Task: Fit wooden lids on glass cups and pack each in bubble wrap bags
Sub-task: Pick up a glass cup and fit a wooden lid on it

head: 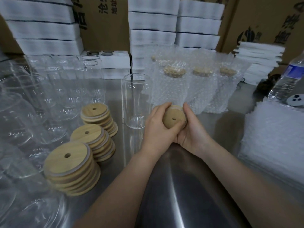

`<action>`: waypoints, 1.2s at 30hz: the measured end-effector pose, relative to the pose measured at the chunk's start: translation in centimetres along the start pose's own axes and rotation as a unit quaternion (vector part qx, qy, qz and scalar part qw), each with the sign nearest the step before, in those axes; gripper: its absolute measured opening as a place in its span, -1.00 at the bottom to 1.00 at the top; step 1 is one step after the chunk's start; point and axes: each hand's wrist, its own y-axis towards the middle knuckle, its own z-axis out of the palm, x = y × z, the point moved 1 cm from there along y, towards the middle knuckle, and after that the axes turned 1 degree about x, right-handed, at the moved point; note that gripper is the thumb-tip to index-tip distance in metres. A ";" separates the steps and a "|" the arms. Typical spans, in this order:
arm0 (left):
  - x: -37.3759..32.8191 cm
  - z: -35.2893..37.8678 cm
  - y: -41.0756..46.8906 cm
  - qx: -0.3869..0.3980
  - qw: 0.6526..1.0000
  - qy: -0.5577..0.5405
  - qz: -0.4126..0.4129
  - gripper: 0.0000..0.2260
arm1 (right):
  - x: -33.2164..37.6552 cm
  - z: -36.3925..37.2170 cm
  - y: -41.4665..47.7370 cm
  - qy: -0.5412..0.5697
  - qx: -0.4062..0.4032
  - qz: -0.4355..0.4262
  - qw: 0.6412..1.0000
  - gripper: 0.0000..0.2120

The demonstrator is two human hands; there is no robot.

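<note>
Both hands meet at the middle of the steel table around a round wooden lid (174, 118) with a small centre hole. My left hand (157, 127) curls over its left side and my right hand (193, 129) cups it from the right and below. Whether a glass cup sits under the lid is hidden by the hands. Just to the left stands an empty tall glass cup (136, 101), upright and uncovered. Three stacks of wooden lids (72, 167) lie at the left front. Several lidded cups in bubble wrap bags (174, 86) stand behind the hands.
Many empty glass cups (49, 96) crowd the left side. White foam trays (153, 22) and cardboard boxes (102, 22) are stacked at the back. A pile of bubble wrap bags (271, 142) lies at the right, with a plastic water bottle (286, 79) behind it.
</note>
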 end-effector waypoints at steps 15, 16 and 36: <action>-0.2 -0.8 0.2 0.001 0.999 -0.042 -0.023 -0.54 | 0.0 -0.2 0.3 -0.087 0.028 0.020 0.996 -0.25; -0.2 -0.9 0.1 -0.006 0.999 -0.037 -0.020 -0.57 | 0.0 -0.1 0.2 -0.095 0.028 0.022 0.995 -0.26; 0.1 -0.9 0.4 0.123 0.978 -0.147 -0.086 -0.48 | 0.0 -0.2 0.7 -0.027 0.003 0.027 0.999 -0.24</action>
